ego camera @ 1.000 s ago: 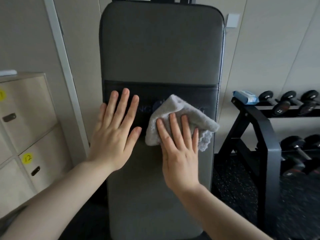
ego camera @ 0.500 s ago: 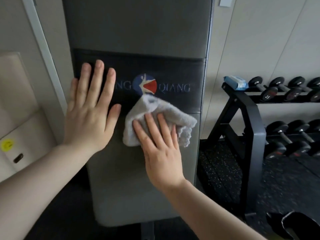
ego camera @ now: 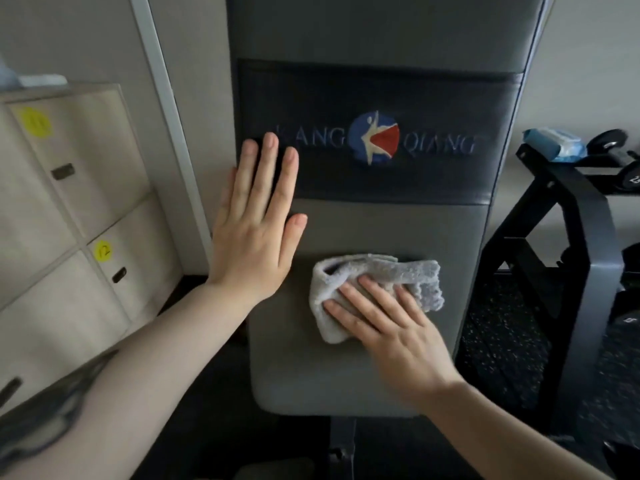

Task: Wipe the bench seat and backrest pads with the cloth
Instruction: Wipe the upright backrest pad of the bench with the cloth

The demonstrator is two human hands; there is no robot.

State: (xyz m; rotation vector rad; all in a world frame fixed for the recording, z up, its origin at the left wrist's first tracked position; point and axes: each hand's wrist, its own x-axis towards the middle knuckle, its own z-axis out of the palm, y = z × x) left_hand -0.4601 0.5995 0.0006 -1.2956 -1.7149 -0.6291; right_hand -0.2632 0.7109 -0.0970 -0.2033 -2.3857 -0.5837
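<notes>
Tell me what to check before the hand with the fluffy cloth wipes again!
1. Crumpled grey terry cloth lies flat on the grey padded bench pad: ok.
2. Right hand presses on the cloth with straight fingers: ok.
3. Left hand rests flat on the pad's left edge, steadying it and apart from the cloth: ok.
4. Bare pad below the cloth, room for a downward stroke: ok.
5. Dark band with the round blue and red logo already wiped clean: cannot tell.
6. Cloth damp enough: cannot tell.
</notes>
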